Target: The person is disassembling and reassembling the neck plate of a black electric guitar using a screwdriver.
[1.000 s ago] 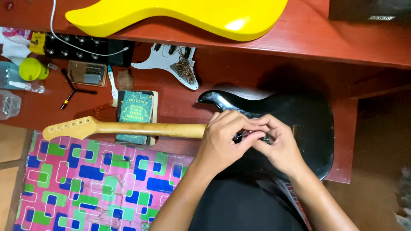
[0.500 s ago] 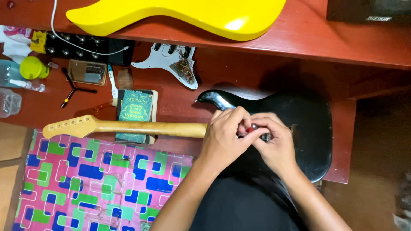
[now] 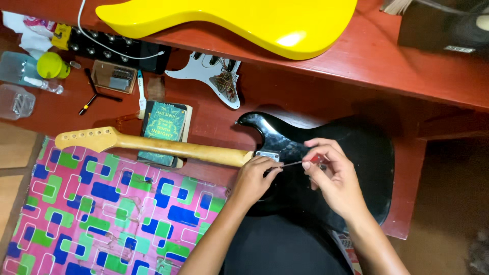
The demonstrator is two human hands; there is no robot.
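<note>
A black electric guitar body (image 3: pixel 356 153) lies back-up across my lap and the red wooden surface, its pale wooden neck (image 3: pixel 168 147) reaching left. My left hand (image 3: pixel 254 178) rests by the metal neck plate (image 3: pixel 267 155), fingertips at the tip of a thin screwdriver (image 3: pixel 291 164). My right hand (image 3: pixel 331 178) grips the screwdriver's red handle, shaft pointing left toward the plate.
A yellow guitar body (image 3: pixel 239 20) lies on the red bench (image 3: pixel 423 66) above. A white pickguard (image 3: pixel 214 76), a green book (image 3: pixel 163 125), a black hex tool (image 3: pixel 94 97), a small clear box (image 3: pixel 114 76) and bottles sit at left. A patterned pink mat (image 3: pixel 102 214) covers the floor.
My hands were bunched together over the guitar; now they have drawn apart, the right hand moved right, and the screwdriver shaft shows between them.
</note>
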